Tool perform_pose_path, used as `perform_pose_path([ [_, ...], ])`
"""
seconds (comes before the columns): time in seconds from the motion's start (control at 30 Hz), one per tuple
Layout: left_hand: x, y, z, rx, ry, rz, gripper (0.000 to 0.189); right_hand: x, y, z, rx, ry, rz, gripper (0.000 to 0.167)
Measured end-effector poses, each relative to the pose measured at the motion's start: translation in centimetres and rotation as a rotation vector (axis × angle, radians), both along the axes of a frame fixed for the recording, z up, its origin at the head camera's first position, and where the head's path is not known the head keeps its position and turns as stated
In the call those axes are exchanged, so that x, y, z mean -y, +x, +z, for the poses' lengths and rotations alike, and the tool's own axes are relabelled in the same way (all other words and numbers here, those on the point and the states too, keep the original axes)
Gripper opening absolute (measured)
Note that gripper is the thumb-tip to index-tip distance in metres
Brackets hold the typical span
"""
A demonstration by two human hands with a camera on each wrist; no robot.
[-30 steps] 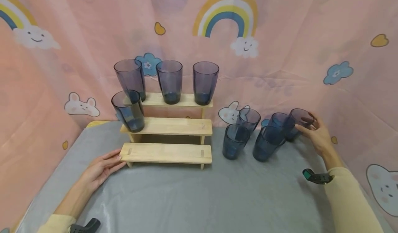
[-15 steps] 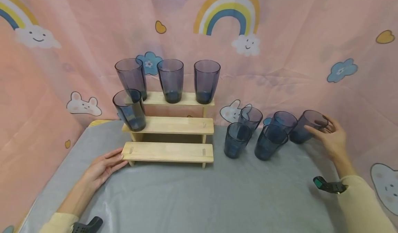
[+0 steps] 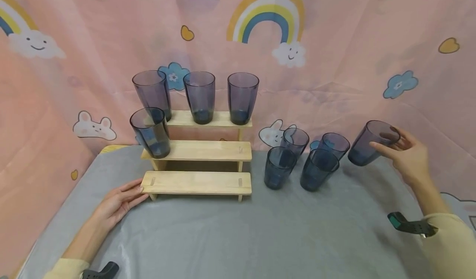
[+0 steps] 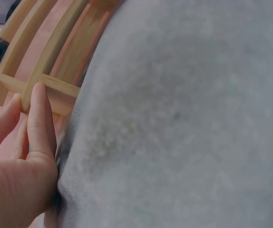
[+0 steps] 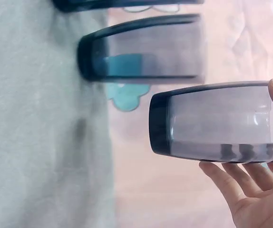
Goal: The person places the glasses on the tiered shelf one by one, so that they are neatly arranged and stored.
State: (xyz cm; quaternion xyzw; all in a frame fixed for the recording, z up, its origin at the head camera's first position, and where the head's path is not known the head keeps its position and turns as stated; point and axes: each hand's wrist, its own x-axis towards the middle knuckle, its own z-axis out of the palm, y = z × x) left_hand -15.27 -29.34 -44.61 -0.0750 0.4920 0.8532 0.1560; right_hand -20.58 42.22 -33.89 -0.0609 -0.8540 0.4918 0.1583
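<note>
My right hand (image 3: 412, 159) holds a tinted blue-purple drinking glass (image 3: 366, 149) near its rim, thumb on one side and fingers on the other. The glass tilts and hangs above the cloth; in the right wrist view its dark base (image 5: 159, 124) is apart from the cloth. With thumb and fingers, my left hand (image 3: 113, 206) pinches the left end of the lowest step of a three-step wooden stand (image 3: 197, 182). In the left wrist view the thumb (image 4: 8, 116) lies at the board's end. Three glasses (image 3: 199, 99) stand on the top step, and another glass (image 3: 150, 134) on the middle step's left end.
Several more glasses (image 3: 319, 171) stand in a cluster on the grey cloth (image 3: 260, 237), between the stand and my right hand. Close behind everything hangs a pink patterned curtain (image 3: 334, 43).
The glass in my right hand has left its place beside the cluster, moving right and up off the cloth while tilting. My left hand stays on the stand.
</note>
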Motion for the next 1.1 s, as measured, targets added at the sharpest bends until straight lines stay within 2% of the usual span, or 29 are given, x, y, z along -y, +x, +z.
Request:
perform_pose_path([
  [0.1,-0.1,0.1,0.0,0.003,-0.002,0.005,0.029,0.5,0.1,1.3,-0.016,-0.015,0.026,0.069],
  [0.2,-0.1,0.1,0.0,0.013,0.007,0.005,0.029,0.9,0.1,2.4,-0.022,0.019,0.024,0.07],
  [0.33,0.0,0.1,0.0,0.017,0.024,0.004,0.029,1.3,0.2,3.4,-0.01,0.091,-0.003,0.071],
  [0.53,0.0,0.2,0.0,0.013,0.055,-0.005,0.03,1.8,0.2,4.7,-0.04,0.124,0.008,0.071],
  [0.73,-0.1,0.0,0.2,0.015,0.049,-0.005,0.03,3.3,0.1,5.8,-0.07,0.129,0.059,0.07],
  [1.1,-0.1,0.1,0.1,0.007,0.027,0.002,0.028,8.1,0.1,7.3,-0.139,0.127,0.185,0.07],
])
